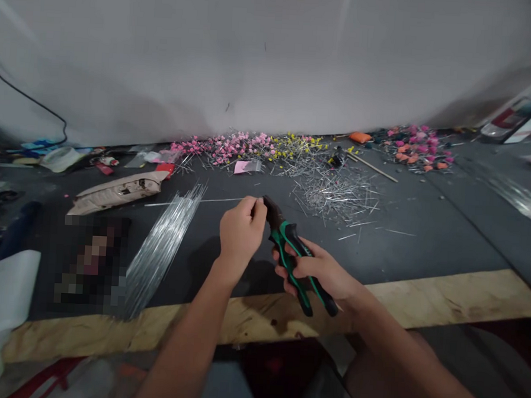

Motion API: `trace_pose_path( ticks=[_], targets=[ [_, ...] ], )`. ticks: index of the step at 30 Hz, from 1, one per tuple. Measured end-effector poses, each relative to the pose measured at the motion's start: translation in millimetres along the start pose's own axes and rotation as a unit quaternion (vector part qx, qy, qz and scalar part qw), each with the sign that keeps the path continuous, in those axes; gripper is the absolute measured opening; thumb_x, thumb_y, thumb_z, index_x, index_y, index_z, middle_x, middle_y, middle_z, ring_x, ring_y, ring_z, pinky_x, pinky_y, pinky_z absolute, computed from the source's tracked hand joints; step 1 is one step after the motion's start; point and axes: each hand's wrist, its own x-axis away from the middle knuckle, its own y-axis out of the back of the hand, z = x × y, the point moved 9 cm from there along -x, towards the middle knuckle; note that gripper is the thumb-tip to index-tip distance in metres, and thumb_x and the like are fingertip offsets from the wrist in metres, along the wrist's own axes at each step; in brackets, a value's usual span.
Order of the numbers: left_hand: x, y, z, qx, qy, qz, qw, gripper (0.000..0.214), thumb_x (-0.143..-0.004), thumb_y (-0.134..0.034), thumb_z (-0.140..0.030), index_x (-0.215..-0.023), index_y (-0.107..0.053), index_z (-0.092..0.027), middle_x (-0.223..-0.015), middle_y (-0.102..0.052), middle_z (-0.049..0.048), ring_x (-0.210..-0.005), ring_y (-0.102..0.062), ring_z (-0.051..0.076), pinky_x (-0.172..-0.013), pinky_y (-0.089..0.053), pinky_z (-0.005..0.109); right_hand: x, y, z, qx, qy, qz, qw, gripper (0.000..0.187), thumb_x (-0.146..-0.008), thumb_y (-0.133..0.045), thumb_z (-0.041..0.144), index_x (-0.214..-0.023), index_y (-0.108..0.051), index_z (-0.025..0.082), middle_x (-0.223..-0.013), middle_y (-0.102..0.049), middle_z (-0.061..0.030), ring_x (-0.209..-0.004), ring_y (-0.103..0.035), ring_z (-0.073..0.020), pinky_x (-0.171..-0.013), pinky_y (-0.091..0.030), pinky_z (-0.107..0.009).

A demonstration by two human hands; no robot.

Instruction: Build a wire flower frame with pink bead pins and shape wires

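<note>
My left hand (242, 227) is closed in a pinch on a thin metal wire (221, 200), which sticks out to the left above the table. In my right hand (317, 267) are pliers with green and black handles (285, 247). Their dark jaws are up against my left fingertips, and the wire's end there is too small to make out. Left of my left hand lies a bundle of long straight wires (168, 238). Beyond the pliers a loose pile of short wire pieces (337, 194) is spread on the dark table.
Pink (224, 146) and yellow flower-headed wires (299, 146) lie along the wall. More pink and orange ones (422, 148) are at the right, near a wooden stick (374, 168). A beige pouch (119, 191) and a white device (5, 292) lie left. A pale wooden edge (442, 297) borders the table.
</note>
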Motion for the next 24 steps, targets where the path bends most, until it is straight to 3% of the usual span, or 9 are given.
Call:
trace_pose_path(
  ticks=[3,6,9,11,13,20,24],
  targets=[
    [0.2,-1.6,3.1,0.043,0.031,0.024,0.998,0.039,-0.086,-0.041,-0.032,-0.05,-0.044,-0.019,-0.045,-0.043,-0.0037,-0.044,-0.043,0.012,-0.048,-0.026,0.025,-0.2,3.0,0.5,0.016,0.002,-0.002,1.0,0.025,-0.058,-0.05,0.003,-0.078,-0.049,0.019,-0.089,-0.052,-0.0022,-0.067,-0.05,-0.0129,-0.047,-0.042,-0.024],
    [3.7,0.6,2.1,0.069,0.025,0.052,0.996,0.039,-0.086,-0.041,-0.033,-0.051,-0.048,-0.019,-0.046,-0.048,-0.003,-0.045,-0.046,0.012,-0.048,-0.03,0.024,1.3,2.8,1.4,0.006,-0.01,0.007,1.0,0.025,-0.056,-0.051,0.003,-0.076,-0.047,0.019,-0.088,-0.052,-0.0021,-0.068,-0.05,-0.0134,-0.046,-0.042,-0.023],
    [11.1,0.7,-0.1,0.098,0.009,0.101,0.99,0.027,-0.086,-0.04,-0.028,-0.075,-0.063,-0.02,-0.057,-0.06,-0.0017,-0.048,-0.051,0.013,-0.048,-0.034,0.024,3.4,0.0,5.5,-0.008,-0.017,0.029,0.999,0.025,-0.055,-0.05,0.003,-0.076,-0.047,0.018,-0.088,-0.053,-0.0032,-0.067,-0.051,-0.0141,-0.044,-0.041,-0.023],
    [16.6,0.5,-2.4,0.124,-0.005,0.135,0.983,0.026,-0.086,-0.04,-0.024,-0.099,-0.062,-0.022,-0.071,-0.067,0.0,-0.056,-0.058,0.014,-0.052,-0.039,0.024,5.4,-1.8,8.9,-0.021,-0.019,0.046,0.999,0.026,-0.056,-0.05,0.003,-0.077,-0.048,0.018,-0.089,-0.053,-0.0041,-0.067,-0.051,-0.0143,-0.043,-0.041,-0.022],
    [20.2,3.3,-4.2,0.14,-0.021,0.152,0.978,0.029,-0.086,-0.042,-0.023,-0.109,-0.059,-0.023,-0.083,-0.069,0.0016,-0.069,-0.062,0.017,-0.061,-0.044,0.026,8.2,-3.7,11.1,-0.038,-0.026,0.066,0.997,0.025,-0.058,-0.049,0.003,-0.078,-0.049,0.017,-0.09,-0.053,-0.0048,-0.068,-0.051,-0.0143,-0.044,-0.041,-0.022],
    [18.8,15.9,8.5,0.139,-0.01,0.113,0.984,0.02,-0.081,-0.055,-0.033,-0.096,-0.066,-0.025,-0.088,-0.07,0.0026,-0.078,-0.063,0.018,-0.07,-0.048,0.028,20.2,-13.4,12.2,-0.085,-0.057,0.13,0.986,0.024,-0.06,-0.047,0.002,-0.079,-0.048,0.018,-0.093,-0.053,-0.0056,-0.069,-0.051,-0.0144,-0.045,-0.041,-0.022],
    [19.8,18.7,16.2,0.23,0.017,0.068,0.971,0.039,-0.074,-0.064,-0.034,-0.111,-0.059,-0.022,-0.094,-0.066,0.0046,-0.084,-0.062,0.018,-0.073,-0.049,0.028,22.8,-20.3,10.9,-0.1,-0.065,0.164,0.979,0.024,-0.06,-0.048,0.003,-0.079,-0.047,0.017,-0.092,-0.053,-0.0058,-0.07,-0.051,-0.0147,-0.044,-0.042,-0.022]
  ],
)
